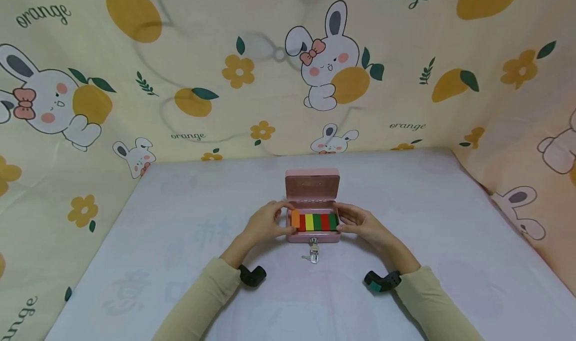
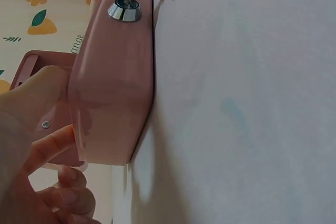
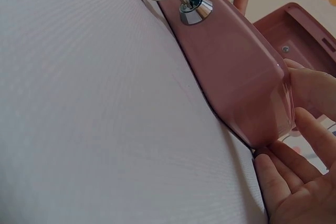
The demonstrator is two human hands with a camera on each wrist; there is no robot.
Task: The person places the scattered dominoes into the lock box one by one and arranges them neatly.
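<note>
A small pink metal cash box (image 1: 294, 238) stands on the table with its lid raised. Inside lies a row of coloured blocks (image 1: 317, 222) in red, yellow and green. At the row's left end, my left hand (image 1: 266, 220) pinches an orange block (image 1: 295, 218) between thumb and fingers; it sits a little higher than the others. My right hand (image 1: 366, 226) holds the box's right end, its thumb at the rim and other fingers against the outer wall in the right wrist view. What the left fingertips do inside the box is hidden in the left wrist view.
Keys on a ring (image 1: 313, 256) hang from the lock (image 3: 196, 10) on the box's front. A white cloth (image 1: 288, 301) covers the table. Printed fabric with rabbits and oranges (image 1: 265, 96) rises behind and at both sides.
</note>
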